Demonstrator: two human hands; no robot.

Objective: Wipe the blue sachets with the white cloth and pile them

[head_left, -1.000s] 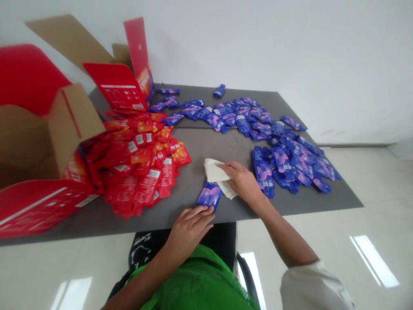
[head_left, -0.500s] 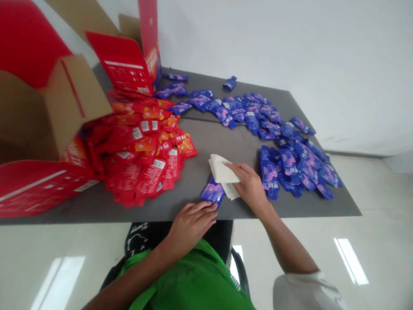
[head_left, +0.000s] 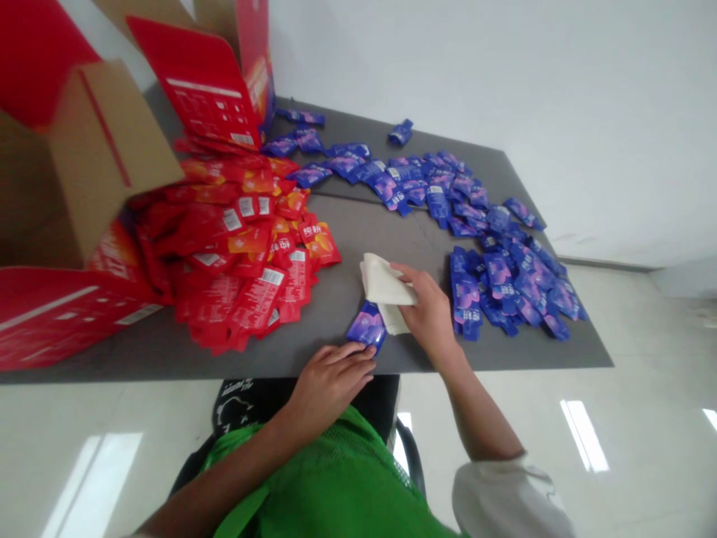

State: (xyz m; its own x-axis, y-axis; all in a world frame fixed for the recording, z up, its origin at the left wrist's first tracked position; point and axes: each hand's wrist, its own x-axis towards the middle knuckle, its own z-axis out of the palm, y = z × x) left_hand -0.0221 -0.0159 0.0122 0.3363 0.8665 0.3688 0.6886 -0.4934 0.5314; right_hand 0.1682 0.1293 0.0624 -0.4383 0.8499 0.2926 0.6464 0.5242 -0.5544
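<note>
A white wall (head_left: 448, 67) rises behind a grey tabletop (head_left: 341, 291), with glossy pale floor tiles (head_left: 644, 359) below and to the right. At the far left of the table, a cardboard carton (head_left: 101, 157) with red printed flaps lies open on its side, and a spill of red foil sachets (head_left: 246, 258) fans out from its mouth across the surface. Nearer the table's front edge, the person's left hand (head_left: 330, 385) lies relaxed and unclenched, reaching out from beside a green mesh vest (head_left: 330, 486). Its fingertips (head_left: 364, 353) touch the lower end of a single blue sachet (head_left: 367, 326), which lies apart from the others, just beside a folded white cloth (head_left: 384, 280); the glare makes it hard to say whether this is cloth or thick paper. The right hand (head_left: 431, 314) grips that white piece between thumb and fingers, its forearm rising from a white sleeve (head_left: 504, 501). Further right, blue sachets (head_left: 507, 288) lie heaped, and a loose band of them curves along the table's far side.
</note>
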